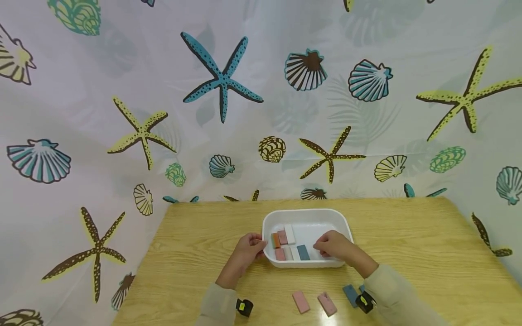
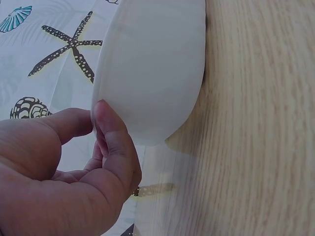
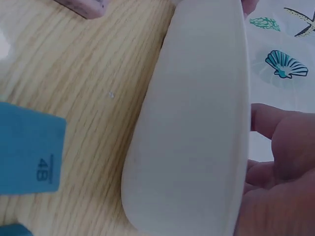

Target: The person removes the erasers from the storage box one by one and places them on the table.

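Low in the middle of the frame, the left hand (image 1: 244,251) is gripping the white tray's (image 1: 306,216) left rim while the right hand (image 1: 332,244) is reaching inside; whether it is pinching a block I cannot tell. Filling seems underway; next, fetching the pink blocks (image 1: 301,301) along the bottom edge.

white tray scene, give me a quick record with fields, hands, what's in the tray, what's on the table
tray: white tray on the wooden table
left hand: left hand grips the tray's left rim
right hand: right hand inside the tray at its right side; what it holds is hidden
in tray: small blocks at the left end, among them a blue block and a white block
on table: two pink blocks and a blue block marked 48 in front of the tray
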### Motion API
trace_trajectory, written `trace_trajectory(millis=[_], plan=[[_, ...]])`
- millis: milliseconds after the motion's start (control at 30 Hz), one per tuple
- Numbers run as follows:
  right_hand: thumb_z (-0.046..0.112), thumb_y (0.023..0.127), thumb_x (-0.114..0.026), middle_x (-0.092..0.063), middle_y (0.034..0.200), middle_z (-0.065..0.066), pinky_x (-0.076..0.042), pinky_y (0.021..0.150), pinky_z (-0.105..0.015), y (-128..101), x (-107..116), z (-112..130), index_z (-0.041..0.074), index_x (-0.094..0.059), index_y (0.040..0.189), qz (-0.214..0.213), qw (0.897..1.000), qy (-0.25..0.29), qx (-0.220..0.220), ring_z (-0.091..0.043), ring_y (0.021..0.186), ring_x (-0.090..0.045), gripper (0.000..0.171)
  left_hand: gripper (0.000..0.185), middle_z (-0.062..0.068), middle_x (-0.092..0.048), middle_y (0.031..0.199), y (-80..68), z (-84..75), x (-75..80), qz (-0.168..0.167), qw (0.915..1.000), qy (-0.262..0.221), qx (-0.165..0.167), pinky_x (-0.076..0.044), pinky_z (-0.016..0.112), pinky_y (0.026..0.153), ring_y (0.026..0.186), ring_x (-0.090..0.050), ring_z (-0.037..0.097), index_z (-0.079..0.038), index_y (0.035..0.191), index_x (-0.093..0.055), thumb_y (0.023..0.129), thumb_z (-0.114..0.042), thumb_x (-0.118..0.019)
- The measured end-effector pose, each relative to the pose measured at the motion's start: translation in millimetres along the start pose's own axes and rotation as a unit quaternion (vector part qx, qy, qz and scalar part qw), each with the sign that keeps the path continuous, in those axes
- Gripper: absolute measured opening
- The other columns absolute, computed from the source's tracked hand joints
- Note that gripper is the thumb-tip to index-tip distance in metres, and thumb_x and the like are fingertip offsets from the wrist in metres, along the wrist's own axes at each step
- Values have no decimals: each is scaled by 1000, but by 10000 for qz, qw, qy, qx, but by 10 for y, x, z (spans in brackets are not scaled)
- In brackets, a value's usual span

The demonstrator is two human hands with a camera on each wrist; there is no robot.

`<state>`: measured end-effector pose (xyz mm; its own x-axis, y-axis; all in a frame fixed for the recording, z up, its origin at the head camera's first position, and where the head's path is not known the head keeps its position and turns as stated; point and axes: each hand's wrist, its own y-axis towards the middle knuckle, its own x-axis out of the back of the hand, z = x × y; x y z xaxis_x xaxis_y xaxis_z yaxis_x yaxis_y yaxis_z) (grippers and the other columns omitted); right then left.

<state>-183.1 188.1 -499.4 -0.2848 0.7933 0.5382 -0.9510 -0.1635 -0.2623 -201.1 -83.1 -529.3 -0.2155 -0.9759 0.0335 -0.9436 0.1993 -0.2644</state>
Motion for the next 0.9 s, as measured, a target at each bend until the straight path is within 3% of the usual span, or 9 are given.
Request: trace_trajectory(millis=[200,567,900], plan=[[8,84,-64,-60,70,-8,-49,59,-30,93,-111,-26,-4,-65,82,95,9999,-11,-128,-17,63,-54,13,33,16,-58,97,35,63,-1,-30,10000,23,-11,-53,30,70,80,-59,21,8,119,-46,93,-9,-56],[5,76,-67,-61,73,-4,-48,56,-24,222,-303,38,-5,-65,87,-189,9997,-163,-35,-14,64,-57,15,34,18,-58,100,34,39,-9,17,10000,39,-66,-54,34,72,77,-59,18,8,119,-47,93,-11,-57],[8,74,-71,-59,77,-5,-48,65,-31,265,-405,94,-4,-62,85,-425,9957,-820,67,-17,71,-54,18,33,21,-57,98,-154,-190,-39,67,10000,-5,-28,-51,44,80,76,-58,17,14,119,-43,93,-5,-54]])
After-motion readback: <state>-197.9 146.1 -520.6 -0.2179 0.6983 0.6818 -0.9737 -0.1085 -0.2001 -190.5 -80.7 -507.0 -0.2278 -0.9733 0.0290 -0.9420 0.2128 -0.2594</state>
